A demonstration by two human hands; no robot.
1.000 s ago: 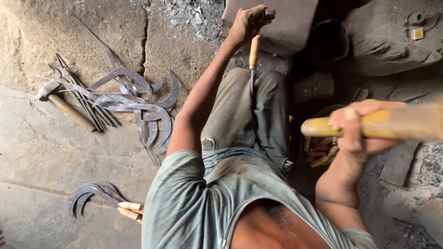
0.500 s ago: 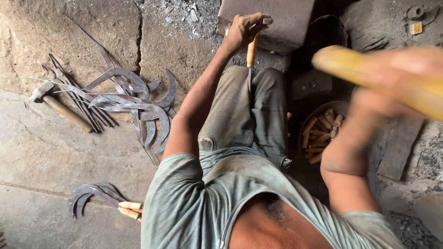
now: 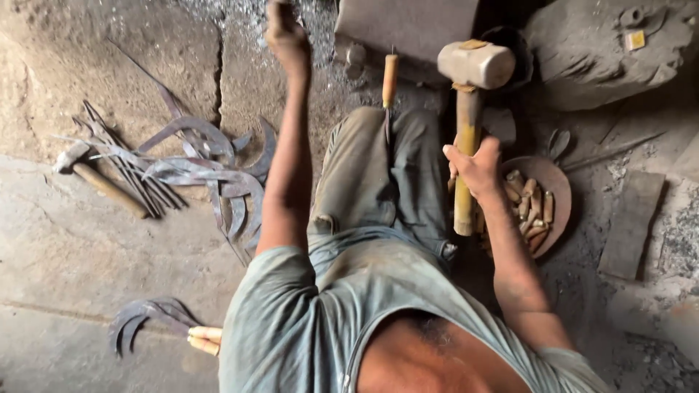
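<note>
My right hand is clenched around the wooden mallet shaft at centre right, head poised above the wooden-handled blade standing between my knees, so a blow would land square. My left hand, raised at top centre, looks closed; I cannot tell on what.

One head-worn camera looks steeply down, close over the seated worker.
</note>
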